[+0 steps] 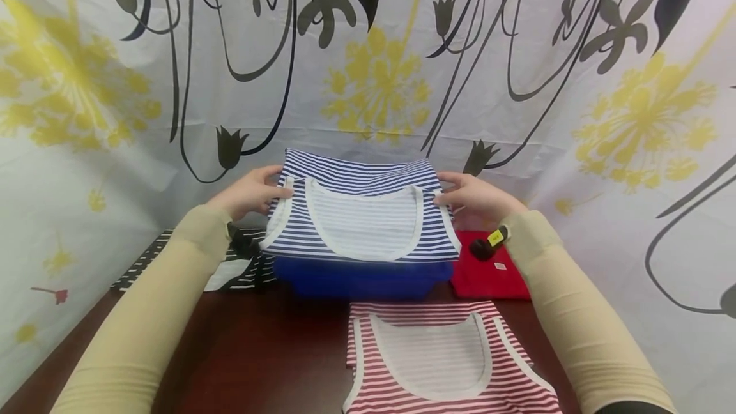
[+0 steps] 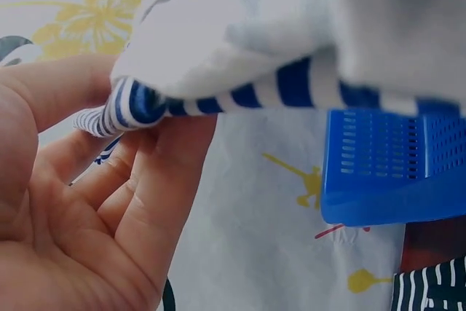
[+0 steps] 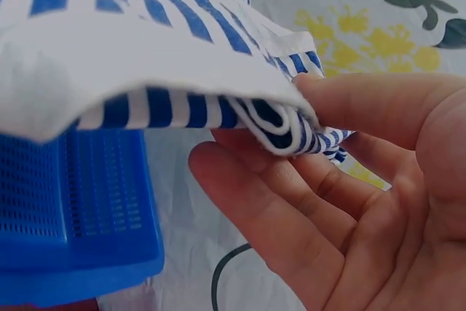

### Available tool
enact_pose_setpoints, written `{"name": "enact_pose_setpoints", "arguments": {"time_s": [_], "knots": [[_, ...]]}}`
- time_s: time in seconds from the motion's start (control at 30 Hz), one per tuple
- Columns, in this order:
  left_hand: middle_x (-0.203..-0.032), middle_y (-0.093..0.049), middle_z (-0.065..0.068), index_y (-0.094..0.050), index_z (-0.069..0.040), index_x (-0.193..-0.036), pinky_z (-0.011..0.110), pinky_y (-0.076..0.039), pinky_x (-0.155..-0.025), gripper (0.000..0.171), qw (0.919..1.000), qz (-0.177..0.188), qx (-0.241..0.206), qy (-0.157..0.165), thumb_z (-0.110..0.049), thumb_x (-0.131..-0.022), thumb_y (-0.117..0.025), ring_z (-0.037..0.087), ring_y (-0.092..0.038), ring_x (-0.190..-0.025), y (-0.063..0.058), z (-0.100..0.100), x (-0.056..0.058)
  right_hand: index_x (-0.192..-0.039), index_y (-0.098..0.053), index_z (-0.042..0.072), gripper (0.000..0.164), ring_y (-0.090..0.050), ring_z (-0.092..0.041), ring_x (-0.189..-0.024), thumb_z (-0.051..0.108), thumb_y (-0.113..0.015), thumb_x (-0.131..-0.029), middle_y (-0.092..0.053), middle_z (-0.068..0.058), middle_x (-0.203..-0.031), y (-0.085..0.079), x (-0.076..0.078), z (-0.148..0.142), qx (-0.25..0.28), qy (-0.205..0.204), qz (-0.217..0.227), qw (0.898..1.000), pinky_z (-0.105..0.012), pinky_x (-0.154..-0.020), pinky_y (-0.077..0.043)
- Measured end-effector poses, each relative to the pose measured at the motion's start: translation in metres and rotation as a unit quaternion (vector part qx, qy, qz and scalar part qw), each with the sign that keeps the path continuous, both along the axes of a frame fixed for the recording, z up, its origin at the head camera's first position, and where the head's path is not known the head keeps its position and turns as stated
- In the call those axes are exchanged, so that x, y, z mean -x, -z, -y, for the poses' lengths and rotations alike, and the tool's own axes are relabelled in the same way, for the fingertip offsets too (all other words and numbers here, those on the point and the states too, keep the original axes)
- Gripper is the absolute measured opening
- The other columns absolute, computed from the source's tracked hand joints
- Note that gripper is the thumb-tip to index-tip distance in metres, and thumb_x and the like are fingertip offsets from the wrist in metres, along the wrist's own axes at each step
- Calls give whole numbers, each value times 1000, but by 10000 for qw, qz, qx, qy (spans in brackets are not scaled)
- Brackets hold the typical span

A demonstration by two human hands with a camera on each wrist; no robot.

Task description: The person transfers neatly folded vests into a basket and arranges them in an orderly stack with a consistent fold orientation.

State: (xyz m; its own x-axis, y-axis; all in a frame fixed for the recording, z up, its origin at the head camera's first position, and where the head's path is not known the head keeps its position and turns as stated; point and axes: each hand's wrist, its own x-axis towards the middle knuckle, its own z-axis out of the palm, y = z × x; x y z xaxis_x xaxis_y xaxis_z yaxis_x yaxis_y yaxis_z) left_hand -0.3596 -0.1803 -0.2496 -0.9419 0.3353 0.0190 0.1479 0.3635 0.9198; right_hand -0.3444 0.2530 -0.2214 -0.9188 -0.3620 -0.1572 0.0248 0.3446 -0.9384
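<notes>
A folded blue-and-white striped tank top (image 1: 368,209) with white trim is held up between both hands, above a blue plastic basket (image 1: 362,278). My left hand (image 1: 250,191) pinches its left side, thumb on top and fingers beneath, as the left wrist view shows on the striped edge (image 2: 255,96). On the right side my right hand (image 1: 477,197) grips the folded layers (image 3: 280,125) the same way, thumb over and fingers under. The shirt hides the basket's opening in the head view; its slotted wall (image 3: 102,187) shows in the right wrist view.
A folded red-and-white striped tank top (image 1: 448,356) lies on the dark brown table (image 1: 259,350) at the front. Black-and-white striped cloth (image 1: 230,270) lies left of the basket, a red cloth (image 1: 489,273) right of it. A flower-patterned curtain (image 1: 379,50) hangs behind.
</notes>
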Motion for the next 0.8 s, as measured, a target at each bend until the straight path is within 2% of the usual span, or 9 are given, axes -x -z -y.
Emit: {"name": "enact_pose_setpoints", "arguments": {"time_s": [0.17,0.43,0.67,0.8], "knots": [[-138,-46,25,-11,-9,-156,38,-56,-80,79,9996,217,119,-108,-17,-95,-61,26,-62,-99,4,-6,8,-155,-21,17,73,-65,-30,-93,8,-61,-94,-57,-20,-125,4,8,-2,-119,-75,45,9999,-49,-82,-55],[-141,-42,23,-11,-11,-156,40,-54,-84,83,9972,616,236,-356,-16,-93,-64,35,-54,-111,11,-15,21,-155,-20,14,73,-65,-29,-94,7,-61,-94,-59,-18,-122,10,25,-9,-329,-222,57,9992,-51,-88,-51],[-133,-48,25,-9,-9,-156,40,-55,-83,83,9950,930,87,-347,-12,-93,-63,29,-64,-95,23,-20,32,-156,-17,17,77,-61,-32,-104,5,-61,-94,-52,-19,-131,16,31,-9,83,-136,691,9975,-49,-91,-50],[-132,-49,24,-10,-9,-156,38,-55,-81,82,9939,1008,224,-391,-12,-93,-63,25,-65,-90,31,-25,36,-156,-11,10,82,-60,-30,-104,7,-63,-92,-52,-20,-128,23,38,-9,-225,-163,681,9973,-44,-89,-52]]}}
